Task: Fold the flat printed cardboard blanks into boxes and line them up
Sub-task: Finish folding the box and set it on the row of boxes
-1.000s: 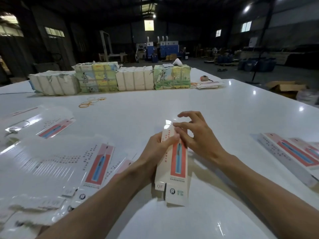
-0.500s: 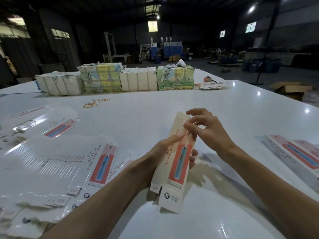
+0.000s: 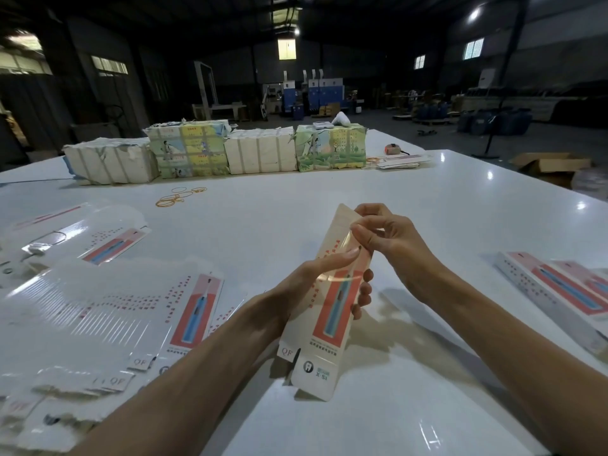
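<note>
Above table (image 3: 444, 205) ctr | L hand (image 3: 312, 281) grips box (image 3: 335, 327) mid | R hand (image 3: 391, 241) pinches top edge | blanks (image 3: 194, 311) L-side

wrapped bundles (image 3: 214, 149) far edge | rubber bands (image 3: 179, 195) | small orange object (image 3: 391, 149) | carton (image 3: 552, 164) on floor

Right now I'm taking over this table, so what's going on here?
A person is folding a printed cardboard box above the white table. The left hand grips its middle, thumb across the front, while the right hand pinches its far end. Flat blanks lie spread on the left; folded boxes lie side by side on the right.
</note>
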Available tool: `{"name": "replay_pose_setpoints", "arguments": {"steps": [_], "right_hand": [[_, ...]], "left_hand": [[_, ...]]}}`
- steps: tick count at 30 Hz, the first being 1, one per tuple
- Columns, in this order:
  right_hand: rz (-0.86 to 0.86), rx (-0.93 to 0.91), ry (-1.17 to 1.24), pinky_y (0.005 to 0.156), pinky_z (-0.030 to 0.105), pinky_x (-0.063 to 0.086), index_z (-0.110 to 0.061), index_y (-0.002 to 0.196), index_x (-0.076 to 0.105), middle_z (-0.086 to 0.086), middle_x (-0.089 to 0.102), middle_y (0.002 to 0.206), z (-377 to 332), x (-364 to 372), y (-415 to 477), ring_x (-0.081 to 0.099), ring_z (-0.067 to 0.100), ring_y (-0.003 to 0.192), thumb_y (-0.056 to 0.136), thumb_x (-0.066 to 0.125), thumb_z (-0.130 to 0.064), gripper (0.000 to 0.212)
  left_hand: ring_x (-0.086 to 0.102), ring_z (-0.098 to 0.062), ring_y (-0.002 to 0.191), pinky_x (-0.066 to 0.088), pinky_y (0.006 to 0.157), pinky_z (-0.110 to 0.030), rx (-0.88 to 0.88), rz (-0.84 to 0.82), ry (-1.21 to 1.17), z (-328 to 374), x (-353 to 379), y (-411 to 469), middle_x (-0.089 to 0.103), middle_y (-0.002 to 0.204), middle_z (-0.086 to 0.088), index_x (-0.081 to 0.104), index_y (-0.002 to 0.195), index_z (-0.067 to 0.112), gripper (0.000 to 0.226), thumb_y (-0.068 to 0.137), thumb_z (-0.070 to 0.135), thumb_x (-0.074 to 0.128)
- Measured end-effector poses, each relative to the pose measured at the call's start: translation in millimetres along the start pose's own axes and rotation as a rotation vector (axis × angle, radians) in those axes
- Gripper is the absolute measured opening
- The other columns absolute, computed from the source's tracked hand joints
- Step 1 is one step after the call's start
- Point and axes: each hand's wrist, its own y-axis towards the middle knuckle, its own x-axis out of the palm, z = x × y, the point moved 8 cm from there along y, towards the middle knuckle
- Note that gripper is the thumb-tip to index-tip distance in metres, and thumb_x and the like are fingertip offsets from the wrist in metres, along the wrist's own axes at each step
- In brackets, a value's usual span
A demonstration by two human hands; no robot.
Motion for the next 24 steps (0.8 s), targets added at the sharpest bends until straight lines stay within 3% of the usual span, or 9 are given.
{"name": "replay_pose_setpoints", "arguments": {"steps": [2,5,8,10,13,15,20,24], "right_hand": [[-0.01,0.008,0.054,0.097,0.045,0.058,-0.016,0.084,0.082,-0.004,0.057,0.121,-0.5,1.4,-0.8,0.061,0.029,0.117,0.09,0.072,-0.032,0.02],[-0.034,-0.028,0.068,0.085,0.031,0.058,-0.021,0.082,0.082,-0.003,0.055,0.121,-3.0,5.0,-1.9,0.062,0.018,0.11,0.09,0.071,-0.035,0.02],[-0.037,-0.029,0.095,0.085,0.032,0.059,-0.017,0.084,0.081,-0.002,0.055,0.122,-0.4,5.1,-0.4,0.063,0.021,0.112,0.091,0.07,-0.032,0.02],[-0.026,-0.039,0.004,0.09,0.036,0.06,-0.015,0.088,0.08,-0.004,0.057,0.122,-0.6,3.8,0.5,0.064,0.026,0.115,0.093,0.068,-0.035,0.024],[-0.045,-0.116,-0.313,0.097,0.038,0.059,-0.013,0.093,0.08,-0.008,0.058,0.127,-7.1,7.6,1.3,0.062,0.023,0.12,0.093,0.067,-0.039,0.03],[-0.055,-0.104,-0.358,0.098,0.041,0.06,-0.011,0.092,0.081,-0.009,0.059,0.132,-8.0,9.0,2.0,0.063,0.02,0.12,0.094,0.07,-0.036,0.027],[-0.055,-0.042,-0.09,0.093,0.043,0.061,-0.01,0.086,0.083,-0.01,0.062,0.134,-7.5,0.8,0.2,0.067,0.022,0.116,0.093,0.072,-0.033,0.026],[-0.045,-0.066,0.046,0.099,0.038,0.053,-0.017,0.078,0.081,-0.009,0.064,0.136,-11.9,1.6,1.8,0.06,0.015,0.126,0.095,0.07,-0.029,0.023]], "left_hand": [[0.073,-0.021,0.078,0.061,0.075,-0.035,0.005,0.007,0.013,0.8,-0.2,-1.1,0.073,0.094,-0.008,0.062,0.11,0.01,0.042,0.09,0.047,0.062],[0.073,-0.02,0.076,0.062,0.074,-0.033,0.035,0.001,0.026,4.7,0.4,-4.1,0.074,0.093,-0.006,0.064,0.109,0.011,0.035,0.094,0.043,0.06],[0.073,-0.019,0.076,0.062,0.073,-0.032,0.032,-0.003,0.043,6.1,0.7,-5.8,0.073,0.092,-0.006,0.065,0.107,0.012,0.035,0.093,0.044,0.06],[0.07,-0.021,0.078,0.061,0.075,-0.033,0.017,-0.014,0.006,4.6,2.1,-6.6,0.07,0.094,-0.009,0.065,0.109,0.01,0.046,0.093,0.052,0.058],[0.063,-0.024,0.079,0.058,0.075,-0.034,0.004,-0.046,-0.144,-1.5,7.0,-6.0,0.063,0.096,-0.013,0.058,0.118,0.004,0.075,0.095,0.075,0.046],[0.064,-0.025,0.078,0.058,0.075,-0.034,-0.005,-0.052,-0.188,-4.3,7.4,-4.3,0.062,0.096,-0.014,0.056,0.119,0.003,0.087,0.094,0.083,0.034],[0.068,-0.022,0.075,0.061,0.073,-0.034,0.021,-0.047,-0.103,3.2,5.2,-1.8,0.067,0.095,-0.012,0.057,0.116,0.007,0.076,0.1,0.075,0.028],[0.056,-0.012,0.055,0.053,0.056,-0.025,-0.011,0.092,-0.108,1.8,5.8,2.4,0.057,0.074,-0.003,0.052,0.095,0.011,0.068,0.097,0.076,0.033]]}}
